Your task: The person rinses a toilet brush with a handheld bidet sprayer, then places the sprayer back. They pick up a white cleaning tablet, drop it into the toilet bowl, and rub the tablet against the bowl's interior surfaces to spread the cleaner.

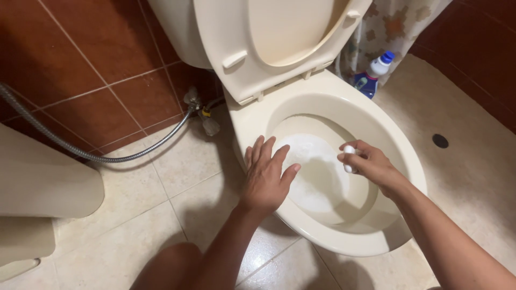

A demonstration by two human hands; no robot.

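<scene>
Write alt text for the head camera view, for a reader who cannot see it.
A person's left hand rests flat on the rim of a cream toilet bowl, while the right hand holds a small white object over the foamy water. The seat and lid are raised; a blue bottle stands behind.

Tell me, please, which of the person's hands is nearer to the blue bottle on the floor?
Right. The right hand is over the toilet bowl, below the blue bottle; the left hand rests on the bowl's opposite rim.
</scene>
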